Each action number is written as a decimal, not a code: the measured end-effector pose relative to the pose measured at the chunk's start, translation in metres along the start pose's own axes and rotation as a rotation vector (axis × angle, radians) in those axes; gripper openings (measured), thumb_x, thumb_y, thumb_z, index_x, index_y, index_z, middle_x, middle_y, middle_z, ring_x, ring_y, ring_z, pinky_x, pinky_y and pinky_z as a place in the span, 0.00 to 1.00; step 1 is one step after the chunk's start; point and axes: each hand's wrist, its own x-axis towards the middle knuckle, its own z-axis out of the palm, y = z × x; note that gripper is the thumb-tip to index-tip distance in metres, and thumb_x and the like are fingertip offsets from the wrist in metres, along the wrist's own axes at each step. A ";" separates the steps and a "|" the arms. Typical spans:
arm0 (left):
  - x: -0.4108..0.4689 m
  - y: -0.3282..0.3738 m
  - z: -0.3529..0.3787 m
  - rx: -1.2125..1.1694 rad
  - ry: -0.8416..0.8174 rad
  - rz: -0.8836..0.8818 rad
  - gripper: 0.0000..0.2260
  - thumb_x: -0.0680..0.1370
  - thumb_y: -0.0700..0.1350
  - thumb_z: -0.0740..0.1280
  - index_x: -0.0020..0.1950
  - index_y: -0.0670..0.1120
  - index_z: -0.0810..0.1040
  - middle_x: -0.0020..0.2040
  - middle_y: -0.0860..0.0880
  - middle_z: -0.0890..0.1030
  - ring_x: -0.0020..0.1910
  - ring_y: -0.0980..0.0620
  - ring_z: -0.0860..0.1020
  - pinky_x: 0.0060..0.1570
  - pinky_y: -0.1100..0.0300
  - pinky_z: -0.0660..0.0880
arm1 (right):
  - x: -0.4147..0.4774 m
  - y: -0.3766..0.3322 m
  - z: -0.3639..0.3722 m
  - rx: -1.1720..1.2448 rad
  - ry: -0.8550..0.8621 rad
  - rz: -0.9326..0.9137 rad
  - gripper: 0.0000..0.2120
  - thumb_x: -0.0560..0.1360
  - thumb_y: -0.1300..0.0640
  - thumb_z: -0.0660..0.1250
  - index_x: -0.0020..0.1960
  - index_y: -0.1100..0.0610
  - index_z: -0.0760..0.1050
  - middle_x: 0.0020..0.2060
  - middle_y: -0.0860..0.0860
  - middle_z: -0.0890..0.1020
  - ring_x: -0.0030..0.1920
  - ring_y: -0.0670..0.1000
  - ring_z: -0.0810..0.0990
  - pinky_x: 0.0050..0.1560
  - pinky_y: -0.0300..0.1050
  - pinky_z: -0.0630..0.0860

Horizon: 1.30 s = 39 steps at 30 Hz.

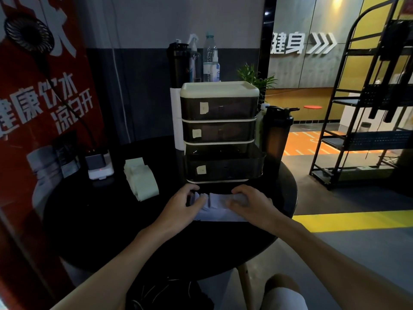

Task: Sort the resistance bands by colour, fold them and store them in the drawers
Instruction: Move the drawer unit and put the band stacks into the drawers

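Note:
A pale lilac resistance band (218,209) lies folded on the black round table (100,220), right in front of the drawer unit (220,130). My left hand (183,204) grips the band's left folds with curled fingers. My right hand (248,202) grips its right end the same way. A stack of folded pale green bands (140,177) rests on the table to the left. The unit has three dark drawers with small paper labels; the bottom drawer (223,166) is pulled out a little, the upper two sit flush.
A black shaker bottle (277,133) stands right of the drawers, with bottles and a paper roll behind them. A white charger block (99,166) sits at the table's left. A red banner runs along the left, a black metal rack (368,130) stands at the right.

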 end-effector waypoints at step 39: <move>-0.011 -0.003 -0.011 0.006 -0.202 0.274 0.31 0.67 0.48 0.81 0.66 0.57 0.73 0.58 0.54 0.75 0.53 0.58 0.79 0.54 0.61 0.79 | -0.025 -0.004 -0.013 -0.030 -0.085 -0.159 0.27 0.66 0.48 0.78 0.61 0.49 0.73 0.54 0.42 0.73 0.54 0.43 0.73 0.55 0.38 0.74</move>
